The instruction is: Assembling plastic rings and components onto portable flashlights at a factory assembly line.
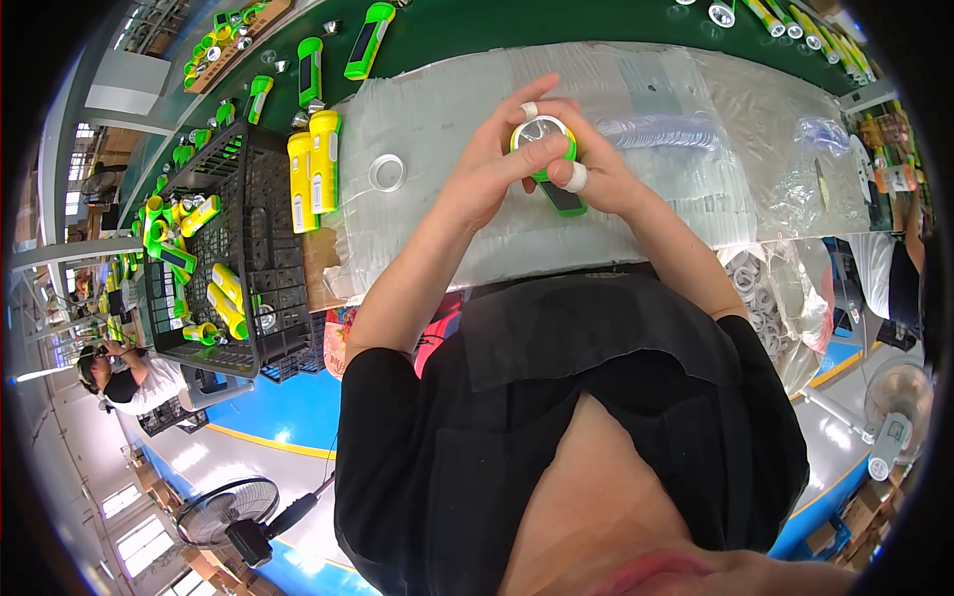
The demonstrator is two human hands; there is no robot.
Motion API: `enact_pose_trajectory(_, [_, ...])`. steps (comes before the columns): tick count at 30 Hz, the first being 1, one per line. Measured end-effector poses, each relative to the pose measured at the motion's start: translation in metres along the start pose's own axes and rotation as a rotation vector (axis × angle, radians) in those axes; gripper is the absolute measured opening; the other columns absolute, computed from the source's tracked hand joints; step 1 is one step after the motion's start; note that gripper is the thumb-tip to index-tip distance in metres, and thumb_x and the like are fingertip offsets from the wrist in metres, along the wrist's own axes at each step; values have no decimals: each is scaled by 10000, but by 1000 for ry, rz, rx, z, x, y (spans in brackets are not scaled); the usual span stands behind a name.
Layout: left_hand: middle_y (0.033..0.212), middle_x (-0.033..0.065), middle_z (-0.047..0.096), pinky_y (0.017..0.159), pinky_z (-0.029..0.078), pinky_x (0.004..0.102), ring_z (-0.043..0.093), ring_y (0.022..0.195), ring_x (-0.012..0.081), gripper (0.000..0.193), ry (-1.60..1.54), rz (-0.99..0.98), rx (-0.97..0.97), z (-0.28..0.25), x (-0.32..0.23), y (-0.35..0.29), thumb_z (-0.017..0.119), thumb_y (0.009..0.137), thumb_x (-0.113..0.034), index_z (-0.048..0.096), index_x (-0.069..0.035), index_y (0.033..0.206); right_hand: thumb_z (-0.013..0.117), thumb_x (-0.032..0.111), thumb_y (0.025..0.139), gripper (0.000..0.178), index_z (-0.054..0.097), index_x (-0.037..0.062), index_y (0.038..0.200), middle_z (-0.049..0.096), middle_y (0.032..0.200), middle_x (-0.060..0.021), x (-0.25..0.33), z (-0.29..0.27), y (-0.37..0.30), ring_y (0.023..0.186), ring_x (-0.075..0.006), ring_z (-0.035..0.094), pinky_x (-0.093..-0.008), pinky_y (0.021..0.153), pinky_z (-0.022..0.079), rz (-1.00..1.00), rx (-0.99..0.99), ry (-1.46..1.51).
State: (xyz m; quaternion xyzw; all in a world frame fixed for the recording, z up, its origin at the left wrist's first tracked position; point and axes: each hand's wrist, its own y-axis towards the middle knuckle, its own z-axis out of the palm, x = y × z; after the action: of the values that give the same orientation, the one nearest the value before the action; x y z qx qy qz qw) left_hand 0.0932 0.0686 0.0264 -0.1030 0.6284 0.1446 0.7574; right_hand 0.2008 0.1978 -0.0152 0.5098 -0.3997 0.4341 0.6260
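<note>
A green and yellow flashlight is held between both hands over the plastic-covered table, its round head facing up and its dark-panelled handle pointing toward me. My left hand wraps the head from the left, with the thumb laid across the clear front. From the other side my right hand grips the rim; white tape covers a digit near the handle. Part of the head is hidden by fingers. On the sheet to the left lies a loose white ring. Right of my hands runs a row of clear round lenses.
Two yellow flashlights lie at the table's left edge. Beside them stands a black crate with several more. Across the back, a green conveyor belt carries flashlights. An open bag of white rings hangs at the right. Other people sit nearby.
</note>
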Motion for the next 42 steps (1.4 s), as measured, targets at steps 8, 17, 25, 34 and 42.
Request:
enact_pose_trajectory(8, [1290,80,576,869,460,369,538,1144,279,332,706,698,-99,-10,-1,14,516,982,-283,605,-92,1238,662,332,922,480,471,81,1284,561,1025,-77,-7,-2,0,816,-162,618,-312,731,513,-121,-20,60])
enact_pose_trajectory(17, [1279,96,581,1031,349,428,493,1224,316,332,848,847,-91,-8,9,16,402,1019,-277,657,-71,1075,625,289,946,398,487,76,1252,563,1006,-72,-4,4,1,806,-163,615,-305,711,514,-106,-67,48])
enact_pose_trajectory(25, [1282,172,558,955,456,409,538,1143,355,490,1234,526,-560,-93,21,-51,742,828,-301,593,-108,1252,572,116,934,297,512,61,1220,593,971,-83,7,-1,7,773,-161,591,-314,683,512,-100,-101,138])
enact_pose_trajectory(34, [1232,201,572,951,455,453,536,1116,388,614,1392,119,-632,-128,45,-84,784,751,-366,584,-75,1254,615,134,929,327,503,76,1231,586,964,-56,-4,-3,11,768,-118,590,-273,693,507,-151,-104,-21])
enact_pose_trajectory(42, [1315,96,564,972,441,334,548,1173,202,544,356,255,-180,-31,-11,-6,684,903,-238,486,-86,1386,703,192,884,437,494,93,1255,577,1002,-30,-3,2,7,845,-116,586,-267,754,499,-96,-111,-64])
